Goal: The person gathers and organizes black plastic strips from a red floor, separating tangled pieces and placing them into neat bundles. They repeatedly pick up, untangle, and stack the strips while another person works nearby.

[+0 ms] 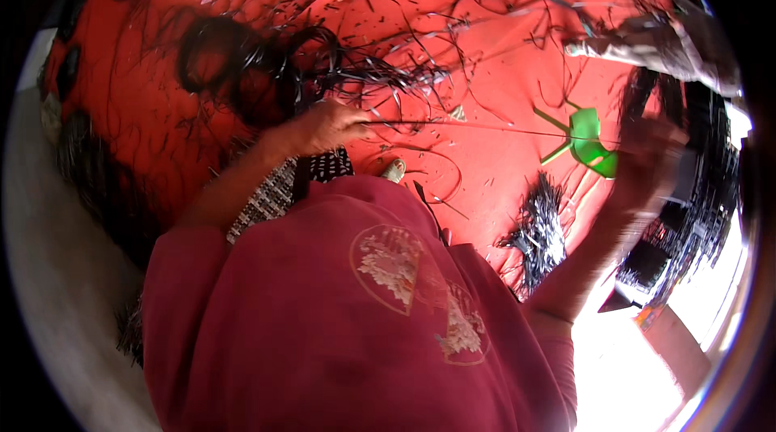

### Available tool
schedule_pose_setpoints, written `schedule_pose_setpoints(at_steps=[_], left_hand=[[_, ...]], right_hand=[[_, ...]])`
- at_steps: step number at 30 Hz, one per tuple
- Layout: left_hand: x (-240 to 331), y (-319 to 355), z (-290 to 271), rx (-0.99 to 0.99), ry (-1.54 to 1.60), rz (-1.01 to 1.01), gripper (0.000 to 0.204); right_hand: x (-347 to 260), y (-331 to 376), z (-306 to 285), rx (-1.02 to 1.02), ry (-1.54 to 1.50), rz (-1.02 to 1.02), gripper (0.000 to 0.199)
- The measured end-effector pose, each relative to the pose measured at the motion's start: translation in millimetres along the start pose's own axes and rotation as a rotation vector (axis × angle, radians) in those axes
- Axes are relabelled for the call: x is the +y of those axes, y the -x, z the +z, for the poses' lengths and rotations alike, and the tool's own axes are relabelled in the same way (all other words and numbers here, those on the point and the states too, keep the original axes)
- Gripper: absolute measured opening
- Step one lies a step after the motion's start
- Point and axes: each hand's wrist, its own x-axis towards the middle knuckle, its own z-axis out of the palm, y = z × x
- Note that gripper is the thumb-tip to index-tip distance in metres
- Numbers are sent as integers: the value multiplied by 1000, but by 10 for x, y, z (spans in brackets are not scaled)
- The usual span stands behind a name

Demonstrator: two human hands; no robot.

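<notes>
A thin dark strip [501, 130] is stretched nearly straight from one of my hands to the other, above the red floor. My left hand [327, 126] is closed on its left end, thumb and fingers pressed together in front of my body. Far to the right, my right hand [653, 149] is at the other end of the strip, raised and blurred by motion. Its fingers look closed, but their detail is smeared. Behind the strip, a small green plastic stool [585, 129] is on the floor, close to my right hand.
Loose coils of black strips [218, 56] lie beyond my left hand on the red floor covering [501, 80], among scattered scraps. A bundle of cut dark strips [540, 230] lies near my right forearm. Another person's sleeved arm or leg [671, 52] reaches in at upper right.
</notes>
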Motion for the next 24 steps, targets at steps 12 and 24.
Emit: schedule_pose_setpoints(at_steps=[12, 24], left_hand=[[685, 2189, -2342, 879, -297, -673, 27], [1138, 1647, -2914, 1273, -281, -641, 32]], right_hand=[[-2127, 496, -4356, 639, -142, -53, 24], [-1723, -1750, -4681, -371, 2148, -993, 18]])
